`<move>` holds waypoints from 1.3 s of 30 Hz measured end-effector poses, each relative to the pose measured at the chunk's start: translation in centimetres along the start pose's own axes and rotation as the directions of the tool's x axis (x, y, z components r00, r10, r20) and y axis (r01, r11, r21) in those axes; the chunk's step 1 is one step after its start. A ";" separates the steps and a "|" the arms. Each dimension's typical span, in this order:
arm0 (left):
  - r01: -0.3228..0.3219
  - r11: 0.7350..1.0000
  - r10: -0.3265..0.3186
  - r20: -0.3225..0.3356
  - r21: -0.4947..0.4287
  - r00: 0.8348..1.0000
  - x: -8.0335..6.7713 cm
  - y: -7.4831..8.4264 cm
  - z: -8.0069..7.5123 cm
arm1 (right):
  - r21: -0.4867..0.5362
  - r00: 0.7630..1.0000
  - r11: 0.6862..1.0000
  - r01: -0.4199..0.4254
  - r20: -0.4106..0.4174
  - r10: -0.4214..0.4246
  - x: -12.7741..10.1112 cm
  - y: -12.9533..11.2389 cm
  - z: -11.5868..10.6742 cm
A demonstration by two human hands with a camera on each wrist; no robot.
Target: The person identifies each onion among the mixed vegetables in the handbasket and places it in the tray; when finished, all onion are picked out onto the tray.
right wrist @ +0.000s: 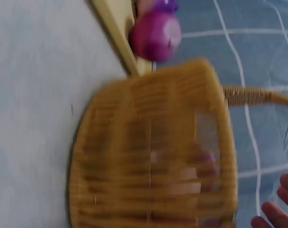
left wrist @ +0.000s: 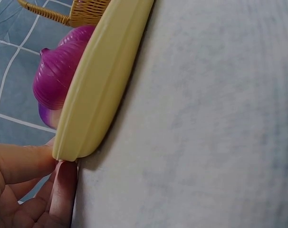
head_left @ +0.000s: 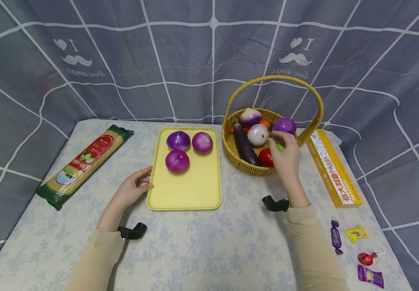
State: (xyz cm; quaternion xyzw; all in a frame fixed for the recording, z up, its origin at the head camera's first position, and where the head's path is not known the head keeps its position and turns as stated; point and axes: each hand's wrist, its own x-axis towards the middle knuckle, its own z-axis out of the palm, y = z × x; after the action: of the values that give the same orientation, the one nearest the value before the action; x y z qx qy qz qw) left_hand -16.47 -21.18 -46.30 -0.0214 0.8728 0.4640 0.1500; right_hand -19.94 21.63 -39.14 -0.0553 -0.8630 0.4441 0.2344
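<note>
My left hand (head_left: 133,189) pinched the yellow tray (head_left: 185,190) at its left edge; three purple onions (head_left: 177,161) lay on it. Right of that tray, my right hand (head_left: 286,151) reached into the wicker basket (head_left: 246,167), its grasp not discernible.

Spaghetti packet (head_left: 84,165) left, pasta box (head_left: 334,168) right, 4 sweets (head_left: 356,253), perhaps candies.
</note>
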 end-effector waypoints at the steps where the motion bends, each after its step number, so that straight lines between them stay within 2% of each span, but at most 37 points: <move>1: 0.001 1.000 -0.001 -0.001 -0.003 1.000 0.0 0.0 0.0 | -0.006 1.000 1.000 -0.008 -0.016 0.007 0.3 0.3 -0.3; 6: 0.001 1.000 -0.001 -0.002 -0.002 1.000 0.0 -0.2 0.0 | -0.060 0.997 0.998 -0.036 -0.071 0.032 1.8 1.7 -1.0; 9: 0.000 1.000 0.000 -0.002 -0.002 1.000 0.1 -0.3 0.1 | -0.076 0.997 0.996 -0.051 -0.064 0.046 2.4 2.3 -1.1; 18: -0.012 1.000 0.012 -0.001 -0.012 1.000 0.2 -0.5 0.2 | -0.198 0.986 0.971 -0.137 0.072 0.153 4.3 3.0 -0.9; 25: -0.010 1.000 0.010 -0.005 -0.008 1.000 0.0 -0.4 0.1 | -0.227 0.968 0.960 -0.162 0.154 0.199 5.3 3.4 0.0; 39: -0.017 1.000 0.017 -0.007 -0.015 1.000 -0.2 -0.2 -0.1 | -0.205 0.985 0.968 -0.142 0.071 0.159 5.1 3.9 1.1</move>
State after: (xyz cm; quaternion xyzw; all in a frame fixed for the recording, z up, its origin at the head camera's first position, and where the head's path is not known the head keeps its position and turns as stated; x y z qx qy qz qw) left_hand -16.28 -21.36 -46.32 -0.0167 0.8699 0.4717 0.1430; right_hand -25.38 24.73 -40.99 -0.1246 -0.9058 0.3739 0.1558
